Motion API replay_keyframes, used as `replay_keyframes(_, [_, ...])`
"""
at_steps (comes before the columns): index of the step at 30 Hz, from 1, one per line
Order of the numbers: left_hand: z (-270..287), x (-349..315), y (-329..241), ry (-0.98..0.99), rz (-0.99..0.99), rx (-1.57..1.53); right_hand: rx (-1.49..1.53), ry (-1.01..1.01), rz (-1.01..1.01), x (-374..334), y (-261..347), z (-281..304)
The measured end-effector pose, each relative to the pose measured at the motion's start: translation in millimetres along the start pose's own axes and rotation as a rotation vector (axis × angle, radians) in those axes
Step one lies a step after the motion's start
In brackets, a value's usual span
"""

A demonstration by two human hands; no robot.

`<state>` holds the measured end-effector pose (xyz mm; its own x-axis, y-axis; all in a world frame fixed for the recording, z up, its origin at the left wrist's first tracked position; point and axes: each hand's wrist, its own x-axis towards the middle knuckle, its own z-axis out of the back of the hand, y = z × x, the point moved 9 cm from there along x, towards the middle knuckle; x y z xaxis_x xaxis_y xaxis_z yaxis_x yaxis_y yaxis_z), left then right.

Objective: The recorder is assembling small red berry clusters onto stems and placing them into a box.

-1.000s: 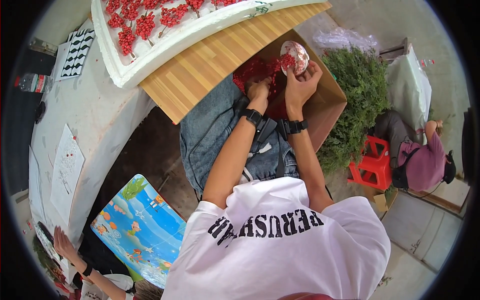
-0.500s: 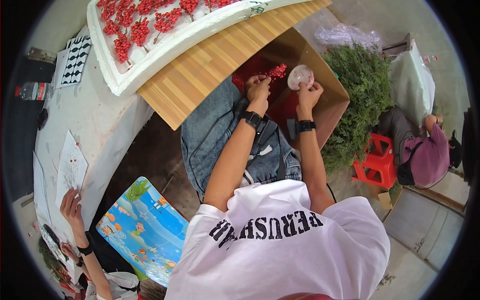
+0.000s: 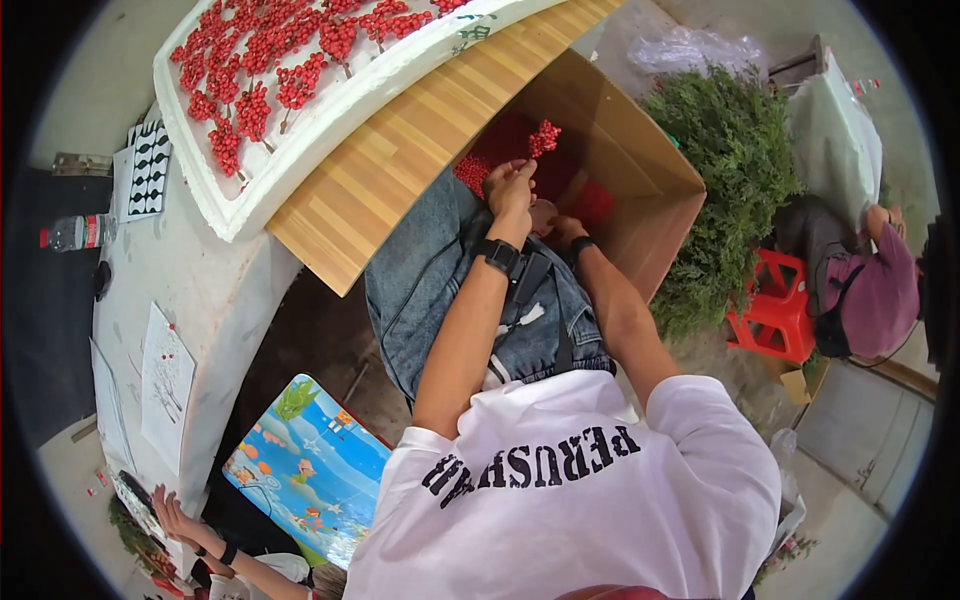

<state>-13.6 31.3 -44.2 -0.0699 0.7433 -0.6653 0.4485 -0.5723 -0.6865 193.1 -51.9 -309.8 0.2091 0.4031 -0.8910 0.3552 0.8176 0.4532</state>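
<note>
My left hand (image 3: 510, 190) pinches the stem of a red berry sprig (image 3: 544, 139) above the open cardboard box (image 3: 655, 225). My right hand (image 3: 567, 230) is low in the box, close beside the left wrist. Its fingers are closed at the edge of a pale, round, shallow dish (image 3: 541, 214), mostly hidden behind my left hand. More red berries (image 3: 470, 174) lie in the box left of my left hand. Red material (image 3: 594, 204) shows deeper in the box.
A white foam tray (image 3: 250, 215) of berry sprigs rests on a wood-patterned board (image 3: 400, 180) at upper left. Green foliage (image 3: 715, 180) stands right of the box. A red stool (image 3: 775, 310) and a person (image 3: 870, 290) are farther right. Another person's hands (image 3: 180, 520) are at lower left.
My right hand has gone down and left with the dish, toward my left hand. The sprig in my left hand now points more upright. The person's hands at lower left have moved down from the paper.
</note>
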Motion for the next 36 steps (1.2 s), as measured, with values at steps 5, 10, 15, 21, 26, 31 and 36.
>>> replay_keyframes(5, [3.2,0.0,-2.7,-0.024,0.024,0.015,-0.053,0.332,0.135,-30.1,15.8,-40.3])
replay_keyframes(10, [-14.2,-3.0,-7.5,0.028,0.023,0.007,-0.618,0.26,0.527,-63.1,82.9,-42.3])
replay_keyframes(15, [0.5,-0.1,-11.3,0.017,-0.018,-0.012,-0.322,0.266,0.781,-210.9,147.7,-77.8])
replay_keyframes(21, [-2.9,-5.6,-14.4,0.072,-0.005,-0.024,-0.604,-0.127,1.222,-326.3,205.6,-89.4])
replay_keyframes(26, [-4.5,-8.4,-15.7,0.094,-0.005,-0.056,-0.569,-0.165,1.267,-339.8,208.8,-98.4])
replay_keyframes(31, [-8.1,-8.0,-19.2,0.106,0.016,-0.109,-0.648,-0.28,1.47,-363.1,216.4,-108.5])
replay_keyframes(36, [-10.8,-17.4,-23.8,0.118,0.025,-0.133,-0.726,-0.329,1.575,-371.1,218.6,-115.4])
